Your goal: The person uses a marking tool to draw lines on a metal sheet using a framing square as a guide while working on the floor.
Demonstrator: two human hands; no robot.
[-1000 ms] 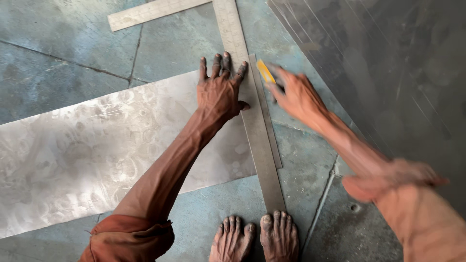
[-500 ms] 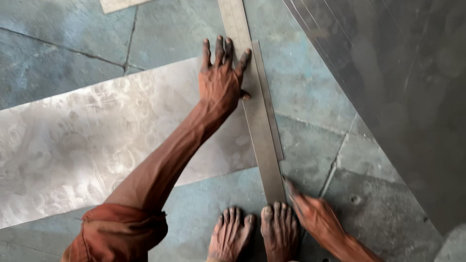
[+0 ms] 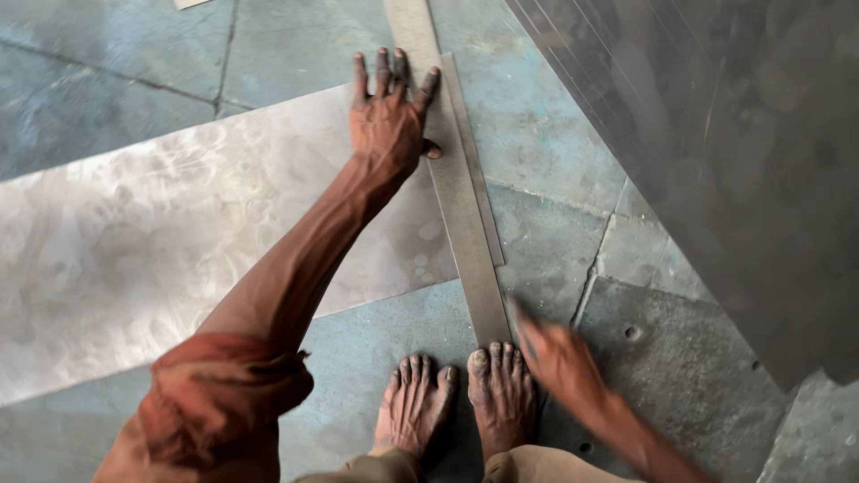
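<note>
Left hand [image 3: 386, 121] spread flat, pressing metal sheet [image 3: 179, 233] and long steel straightedge [image 3: 461, 192] on stone floor [image 3: 555, 152]. Right hand [image 3: 555, 358] blurred near straightedge's lower end beside bare feet [image 3: 456, 398]; grip cannot be told.

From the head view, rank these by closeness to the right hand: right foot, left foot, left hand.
1. right foot, just left of the blurred right hand.
2. left foot, further left.
3. left hand, far up, pressing the steel straightedge.
</note>
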